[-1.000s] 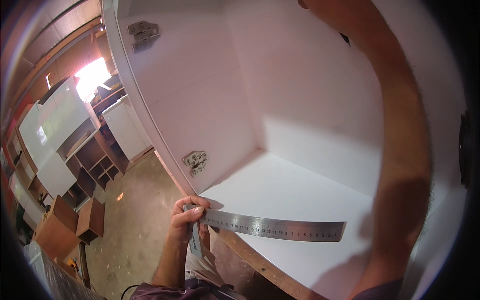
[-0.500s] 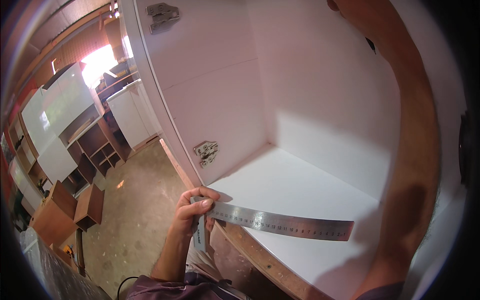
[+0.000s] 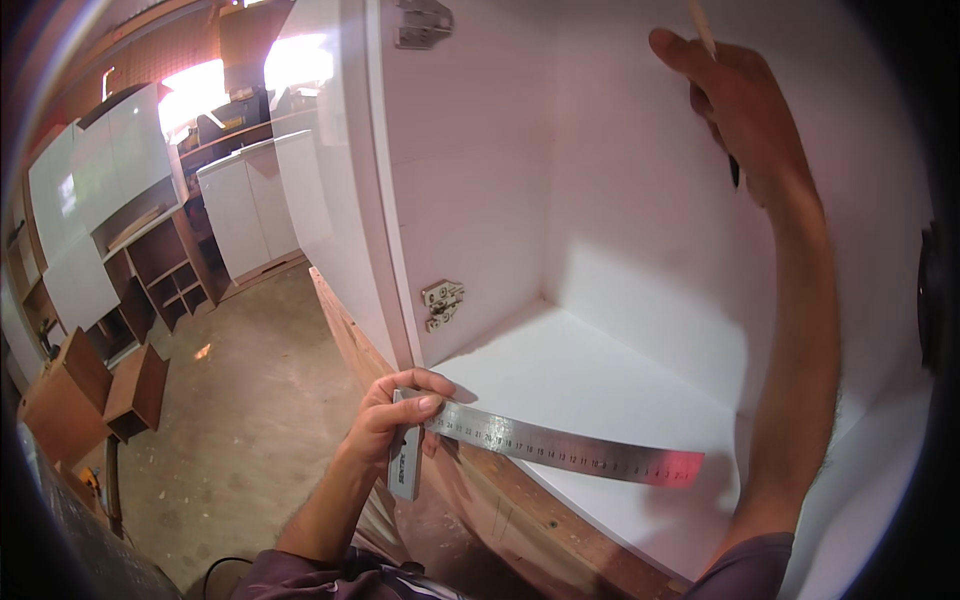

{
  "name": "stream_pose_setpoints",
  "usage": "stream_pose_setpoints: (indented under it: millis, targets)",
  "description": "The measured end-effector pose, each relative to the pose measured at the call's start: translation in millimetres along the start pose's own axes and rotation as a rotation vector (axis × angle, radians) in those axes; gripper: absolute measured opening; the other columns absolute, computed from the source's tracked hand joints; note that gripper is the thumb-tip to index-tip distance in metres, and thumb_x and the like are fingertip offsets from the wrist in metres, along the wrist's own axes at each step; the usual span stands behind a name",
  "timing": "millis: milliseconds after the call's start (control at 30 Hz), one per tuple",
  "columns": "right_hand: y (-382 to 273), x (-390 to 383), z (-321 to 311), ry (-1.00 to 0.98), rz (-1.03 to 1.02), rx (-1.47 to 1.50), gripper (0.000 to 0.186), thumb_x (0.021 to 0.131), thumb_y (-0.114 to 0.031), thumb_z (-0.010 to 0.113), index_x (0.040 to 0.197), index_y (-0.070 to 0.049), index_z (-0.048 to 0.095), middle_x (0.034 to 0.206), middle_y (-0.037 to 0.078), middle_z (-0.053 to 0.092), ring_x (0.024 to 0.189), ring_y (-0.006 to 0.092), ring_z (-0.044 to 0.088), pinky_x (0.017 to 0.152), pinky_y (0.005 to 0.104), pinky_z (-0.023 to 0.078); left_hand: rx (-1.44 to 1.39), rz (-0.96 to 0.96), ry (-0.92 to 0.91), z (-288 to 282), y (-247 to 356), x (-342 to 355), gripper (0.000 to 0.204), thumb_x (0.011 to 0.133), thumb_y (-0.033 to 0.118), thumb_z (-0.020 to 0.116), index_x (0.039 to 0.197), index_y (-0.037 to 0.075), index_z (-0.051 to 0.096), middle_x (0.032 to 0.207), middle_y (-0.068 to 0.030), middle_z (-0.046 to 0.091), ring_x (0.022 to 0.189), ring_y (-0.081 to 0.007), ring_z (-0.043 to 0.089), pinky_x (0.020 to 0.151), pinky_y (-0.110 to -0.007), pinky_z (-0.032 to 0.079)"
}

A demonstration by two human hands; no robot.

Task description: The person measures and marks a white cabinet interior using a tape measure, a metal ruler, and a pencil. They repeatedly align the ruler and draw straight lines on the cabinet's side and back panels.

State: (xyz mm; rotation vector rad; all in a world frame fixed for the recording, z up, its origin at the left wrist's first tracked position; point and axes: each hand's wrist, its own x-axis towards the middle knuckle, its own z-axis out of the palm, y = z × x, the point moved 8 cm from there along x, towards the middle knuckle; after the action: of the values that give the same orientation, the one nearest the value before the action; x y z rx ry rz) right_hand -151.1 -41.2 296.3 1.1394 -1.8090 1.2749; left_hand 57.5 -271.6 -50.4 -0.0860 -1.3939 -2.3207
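Note:
My left hand (image 3: 405,405) is closed round the corner of a try square (image 3: 560,447), thumb on top. Its steel ruled blade points right across the cabinet's opening, and its grey stock (image 3: 405,465) hangs down below my fingers. My right hand (image 3: 745,105) is raised inside the white cabinet (image 3: 640,170), fingers closed on a slim pencil (image 3: 701,25). The pencil's pale end sticks up past the knuckles, and a dark end shows under the hand. Two metal hinge pieces, an upper one (image 3: 423,24) and a lower one (image 3: 442,304), are fixed to the cabinet's left inner wall.
Below the cabinet's front edge runs a wooden board (image 3: 550,522). A glossy white panel (image 3: 335,190) stands at its left. Across the concrete floor (image 3: 250,380) are white cupboards (image 3: 250,205), brown boxes (image 3: 135,392) and a dark cable (image 3: 215,575).
My right hand has come down further into view, showing the pencil. The view has shifted, so the cabinet's left wall sits further right. My left hand still holds the try square.

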Motion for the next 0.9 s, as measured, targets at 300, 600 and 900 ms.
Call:
stream_pose_setpoints:
  millis: [300,600,900]
  targets:
    - [-9,-12,18,-0.134,0.095,0.159,0.06,0.1,-0.061,0.057,0.062,-0.015,0.046,0.053,-0.003,0.041,0.042,0.0105,0.036,0.043,0.0302,0.028,-0.146,0.099,-0.033,-10,9,3,0.029,0.097,0.009,0.071,0.123,-0.003,0.065,0.087,-0.0135,0.073,0.059,-0.0184,0.068,0.053,-0.029,0.058]
    - [-25,-32,32,-0.22,0.193,-0.13,0.059,0.104,-0.053,0.056,0.067,-0.007,0.057,0.053,0.005,0.051,0.046,0.018,0.054,0.05,0.037,0.045,0.416,0.691,0.34,0,153,-51,0.03,0.1,0.013,0.071,0.123,-0.005,0.065,0.091,-0.0123,0.071,0.057,-0.0137,0.066,0.049,-0.025,0.053]
    - [10,-3,38,-0.177,0.13,-0.102,0.073,0.099,-0.075,0.056,0.071,-0.008,0.058,0.056,0.002,0.049,0.053,0.0145,0.054,0.053,0.0362,0.045,0.732,0.795,0.37,56,212,-8,0.036,0.103,0.017,0.071,0.131,-0.004,0.067,0.085,-0.0032,0.07,0.062,-0.0065,0.063,0.055,-0.02,0.047]
